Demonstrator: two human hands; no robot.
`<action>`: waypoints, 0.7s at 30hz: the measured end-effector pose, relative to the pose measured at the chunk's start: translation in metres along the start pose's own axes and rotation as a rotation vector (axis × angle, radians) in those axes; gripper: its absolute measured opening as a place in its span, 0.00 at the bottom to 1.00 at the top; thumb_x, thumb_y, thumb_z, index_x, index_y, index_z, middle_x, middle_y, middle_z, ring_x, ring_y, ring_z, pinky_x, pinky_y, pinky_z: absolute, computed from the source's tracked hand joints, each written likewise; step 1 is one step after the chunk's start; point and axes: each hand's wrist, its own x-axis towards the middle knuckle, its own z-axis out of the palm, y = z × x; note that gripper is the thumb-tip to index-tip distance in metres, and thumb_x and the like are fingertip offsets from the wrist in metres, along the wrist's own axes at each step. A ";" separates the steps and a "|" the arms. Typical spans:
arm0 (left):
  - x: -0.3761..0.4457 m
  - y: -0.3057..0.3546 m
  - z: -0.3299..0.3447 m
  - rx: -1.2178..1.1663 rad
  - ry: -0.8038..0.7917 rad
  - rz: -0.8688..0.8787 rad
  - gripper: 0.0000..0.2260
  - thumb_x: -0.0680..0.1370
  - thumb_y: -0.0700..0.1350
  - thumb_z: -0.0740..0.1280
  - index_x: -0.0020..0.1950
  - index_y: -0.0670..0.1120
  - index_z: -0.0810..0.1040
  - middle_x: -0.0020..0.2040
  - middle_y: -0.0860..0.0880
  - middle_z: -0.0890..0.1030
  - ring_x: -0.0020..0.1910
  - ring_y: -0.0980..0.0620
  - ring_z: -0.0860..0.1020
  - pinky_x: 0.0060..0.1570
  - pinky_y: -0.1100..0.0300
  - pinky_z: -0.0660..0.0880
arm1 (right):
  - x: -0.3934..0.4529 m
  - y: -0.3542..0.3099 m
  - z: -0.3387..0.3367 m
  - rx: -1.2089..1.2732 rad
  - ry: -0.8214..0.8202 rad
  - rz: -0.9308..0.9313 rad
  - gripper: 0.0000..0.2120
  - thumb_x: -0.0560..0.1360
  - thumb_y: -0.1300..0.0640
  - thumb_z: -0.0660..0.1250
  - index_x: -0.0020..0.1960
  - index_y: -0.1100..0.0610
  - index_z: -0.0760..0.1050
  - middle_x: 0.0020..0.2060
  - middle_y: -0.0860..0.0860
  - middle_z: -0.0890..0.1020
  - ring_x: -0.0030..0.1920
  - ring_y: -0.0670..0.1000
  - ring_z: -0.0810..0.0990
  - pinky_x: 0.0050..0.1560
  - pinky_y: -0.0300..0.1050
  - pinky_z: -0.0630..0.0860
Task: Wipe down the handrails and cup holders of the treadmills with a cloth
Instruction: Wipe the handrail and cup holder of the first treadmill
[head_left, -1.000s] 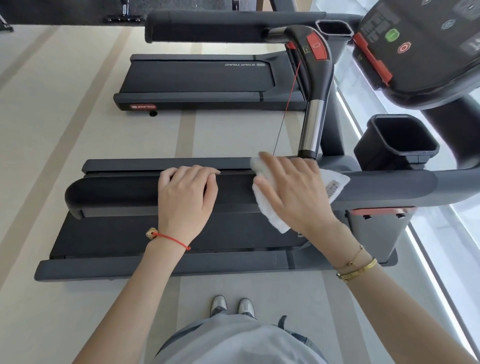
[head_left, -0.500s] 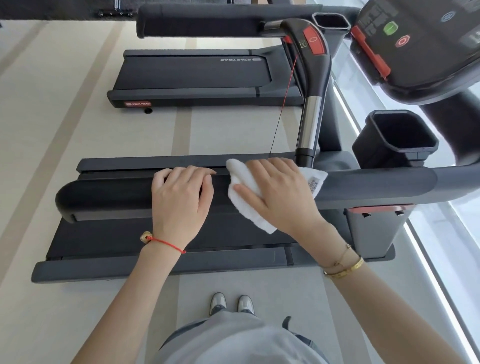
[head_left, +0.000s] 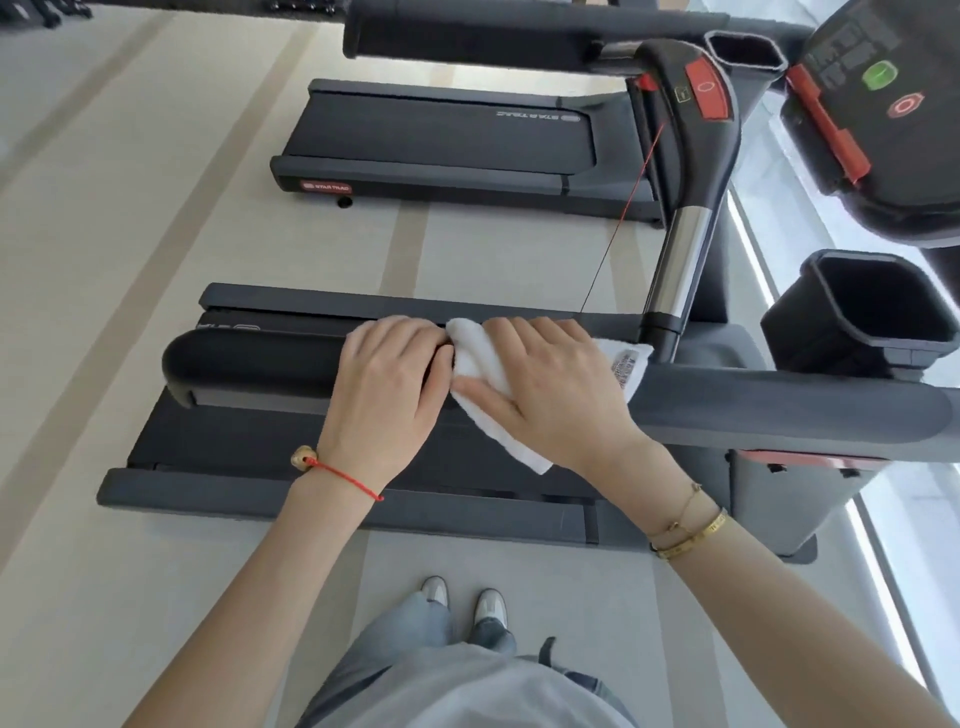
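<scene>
The person's arms are bare to the frame edge. The left wrist wears a thin red string bracelet (head_left: 347, 477) with a small gold bead at its nine o'clock end. The right wrist carries a fine gold chain (head_left: 679, 512) and a broader gold bangle (head_left: 693, 538). A pale grey top (head_left: 467, 691), grey-blue trousers (head_left: 400, 631) and white shoes (head_left: 462, 597) complete the clothing.

Two treadmills (head_left: 467, 150) on striped floor (head_left: 130, 260)
</scene>
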 end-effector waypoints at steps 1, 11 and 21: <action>-0.002 -0.005 -0.004 0.013 0.013 -0.012 0.14 0.83 0.47 0.56 0.55 0.46 0.80 0.53 0.52 0.82 0.57 0.50 0.78 0.64 0.53 0.66 | 0.004 -0.002 0.000 -0.006 -0.022 0.000 0.29 0.80 0.34 0.48 0.50 0.57 0.74 0.36 0.50 0.76 0.36 0.54 0.73 0.42 0.49 0.69; -0.030 -0.104 -0.050 0.009 0.067 -0.202 0.12 0.82 0.46 0.59 0.57 0.46 0.81 0.56 0.50 0.82 0.59 0.47 0.77 0.66 0.46 0.67 | 0.059 -0.053 0.006 0.013 -0.111 0.094 0.26 0.77 0.36 0.43 0.36 0.56 0.62 0.22 0.46 0.62 0.24 0.54 0.65 0.27 0.45 0.51; -0.040 -0.175 -0.074 -0.262 -0.035 -0.179 0.13 0.82 0.45 0.59 0.64 0.44 0.78 0.60 0.50 0.80 0.60 0.51 0.76 0.62 0.54 0.73 | 0.118 -0.154 0.026 0.043 -0.093 0.068 0.24 0.79 0.37 0.46 0.38 0.55 0.63 0.24 0.46 0.65 0.25 0.51 0.63 0.27 0.44 0.55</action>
